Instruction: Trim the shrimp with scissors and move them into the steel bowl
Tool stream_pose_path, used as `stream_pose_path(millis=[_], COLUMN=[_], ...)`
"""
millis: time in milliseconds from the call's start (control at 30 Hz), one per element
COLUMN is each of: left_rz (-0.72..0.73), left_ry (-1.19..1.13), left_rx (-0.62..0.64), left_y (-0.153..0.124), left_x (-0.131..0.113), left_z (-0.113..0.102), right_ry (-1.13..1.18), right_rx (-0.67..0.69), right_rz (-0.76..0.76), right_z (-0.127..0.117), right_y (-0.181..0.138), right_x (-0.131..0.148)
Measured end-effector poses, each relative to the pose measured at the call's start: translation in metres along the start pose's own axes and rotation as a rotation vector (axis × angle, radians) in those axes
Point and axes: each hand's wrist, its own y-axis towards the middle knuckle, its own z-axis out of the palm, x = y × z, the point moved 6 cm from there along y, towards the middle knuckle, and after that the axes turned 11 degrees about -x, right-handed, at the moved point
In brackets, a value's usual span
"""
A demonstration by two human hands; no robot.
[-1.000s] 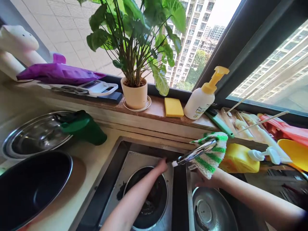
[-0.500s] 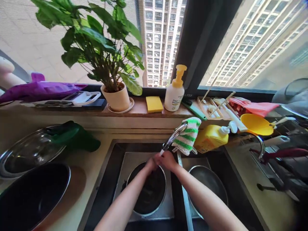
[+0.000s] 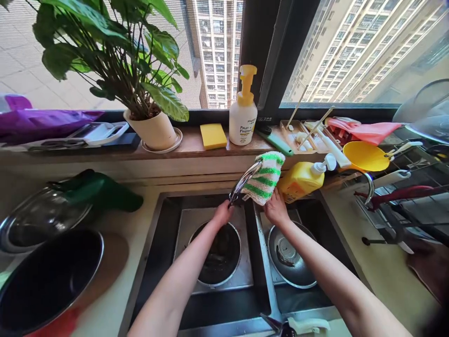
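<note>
The left hand [image 3: 222, 214] is at the faucet [image 3: 244, 179] outlet. The right hand [image 3: 277, 209] adjoins the striped cloth [image 3: 265, 180]. Neither grip is discernible.

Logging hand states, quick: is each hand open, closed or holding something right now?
Left hand: at the faucet tip; grip cannot be told.
Right hand: by the striped cloth, fingers partly hidden; cannot tell.

White plastic yellow-topped pump bottle [image 3: 242, 122] as ref. Left of it: rectangular yellow sponge [image 3: 213, 136], then round cream plant pot [image 3: 153, 133]. Right: green-handled brush [image 3: 278, 142].
</note>
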Motion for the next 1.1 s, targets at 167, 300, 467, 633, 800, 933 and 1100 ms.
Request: stream_pose_path(millis=[167,300,467,633,800,933,1100], left_rz=[-0.108,-0.21,-0.252,-0.259,-0.204,-0.121,-0.073], left_ry=[0.044,0.131,0.238,0.302,0.28,0.198,-0.151], left_rx=[0.087,0.135,0.164,0.181,0.112,0.076,0.036], left_y=[-0.033,-0.068,-0.102,-0.127,-0.146,-0.157,-0.173], left_x=[0.039,0.089,0.142,0.175,0.174,0.157,0.122], left_z=[0.01,0.02,0.034,0.05,0.056,0.056,0.044], right_ry=[0.398,1.047,1.352,0.777,0.209,0.086,0.062], right_rx=[-0.05,0.2,0.415,0.365,0.568,0.837,1.027], right_rz=[0.069,0.555,0.581,0.513,0.628,0.636,0.606], right_z=[0.01,0.048,0.043,0.019,0.052,0.102,0.143], right_y=[-0.008,-0.003,-0.002,-0.058,-0.162,-0.22,-0.241], right_x=[0.066,0.118,0.114,-0.008,-0.103,-0.114,-0.117])
